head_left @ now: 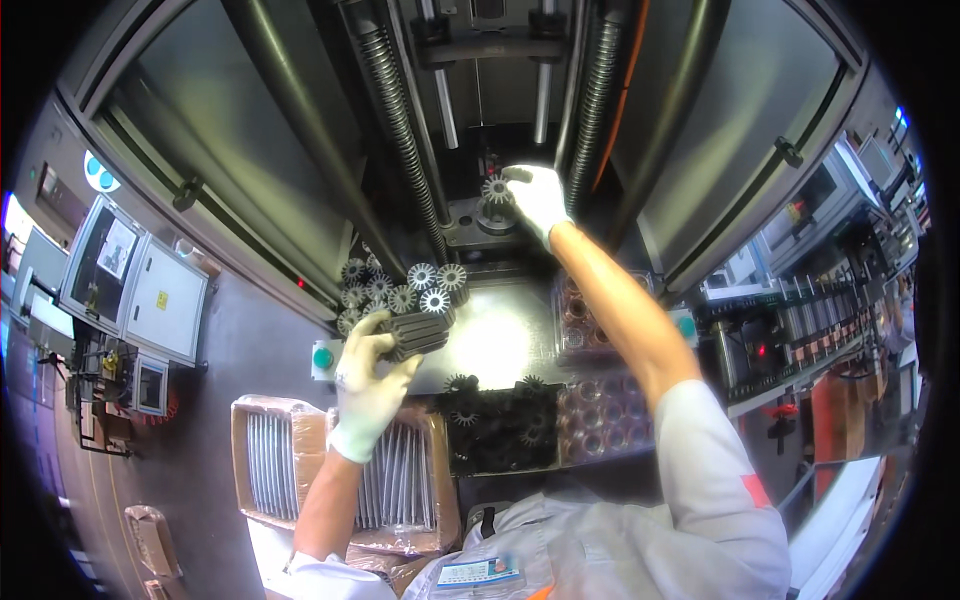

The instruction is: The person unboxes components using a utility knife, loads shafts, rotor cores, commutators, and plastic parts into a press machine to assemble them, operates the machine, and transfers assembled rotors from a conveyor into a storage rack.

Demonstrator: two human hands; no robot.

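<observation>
My left hand point(366, 385), in a white glove, grips a dark cylindrical slotted metal core point(418, 335) lying on its side, fingers at its left end and thumb below. Just beyond it, several similar slotted cores point(403, 298) stand on end in a cluster at the left of the machine table. My right hand point(538, 202), also gloved, reaches into the machine. Its fingers close on the right edge of another slotted core point(495, 189), seen end-on above a round metal fixture point(497, 217). The core's lower part is hard to make out.
Two green buttons point(322, 357) point(686, 327) flank the bright metal table point(490, 335). Nearer me are a black tray point(500, 445) and a clear plastic tray point(605, 415). Boxes of metal shafts point(270, 465) stand at left. Vertical guide rods point(447, 110) and coiled springs point(598, 100) frame the fixture.
</observation>
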